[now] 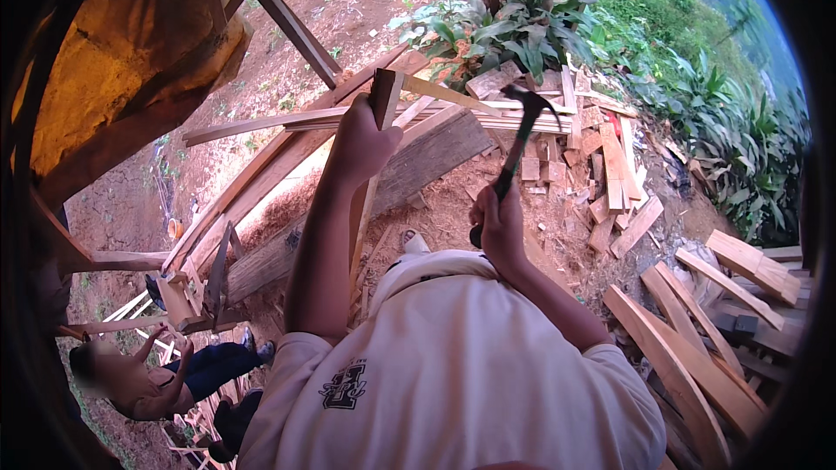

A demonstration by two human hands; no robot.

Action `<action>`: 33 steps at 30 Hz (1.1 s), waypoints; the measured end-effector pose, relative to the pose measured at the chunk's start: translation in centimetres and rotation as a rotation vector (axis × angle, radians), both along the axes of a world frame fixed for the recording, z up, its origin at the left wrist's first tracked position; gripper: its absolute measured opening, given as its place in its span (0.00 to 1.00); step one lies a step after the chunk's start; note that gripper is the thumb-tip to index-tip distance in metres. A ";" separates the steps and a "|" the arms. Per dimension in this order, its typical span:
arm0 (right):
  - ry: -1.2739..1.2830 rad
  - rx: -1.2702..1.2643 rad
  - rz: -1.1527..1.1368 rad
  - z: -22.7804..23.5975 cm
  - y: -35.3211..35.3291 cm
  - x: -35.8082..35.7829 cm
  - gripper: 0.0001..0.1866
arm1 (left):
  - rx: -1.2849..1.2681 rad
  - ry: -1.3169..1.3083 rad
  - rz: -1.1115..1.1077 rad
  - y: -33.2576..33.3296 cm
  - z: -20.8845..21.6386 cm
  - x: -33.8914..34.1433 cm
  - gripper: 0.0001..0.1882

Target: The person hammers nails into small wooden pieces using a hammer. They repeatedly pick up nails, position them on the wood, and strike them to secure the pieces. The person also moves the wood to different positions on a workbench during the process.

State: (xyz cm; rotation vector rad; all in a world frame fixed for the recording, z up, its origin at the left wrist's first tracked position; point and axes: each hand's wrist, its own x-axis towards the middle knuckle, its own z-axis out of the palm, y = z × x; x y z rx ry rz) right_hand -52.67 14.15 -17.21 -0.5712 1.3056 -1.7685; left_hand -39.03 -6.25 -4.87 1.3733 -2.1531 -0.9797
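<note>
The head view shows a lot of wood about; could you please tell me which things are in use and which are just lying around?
In use:
- claw hammer, raised in the right hand
- upright wooden post, gripped near its top by the left hand
- thin slat meeting the post's top

Lying about:
- offcut pile on the ground
- stacked planks at right
- long boards at left

Head-worn fisheye, looking steeply down (perhaps from height), hands close

Upright plank (380, 113) left of hammer (519, 135), scrap boards (610, 183) right, long planks (287, 122) behind
</note>
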 end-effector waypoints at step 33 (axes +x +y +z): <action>0.402 0.266 -0.006 -1.8 -2.4 -8.7 0.17 | 0.239 0.380 -0.181 2.8 -1.3 12.2 0.28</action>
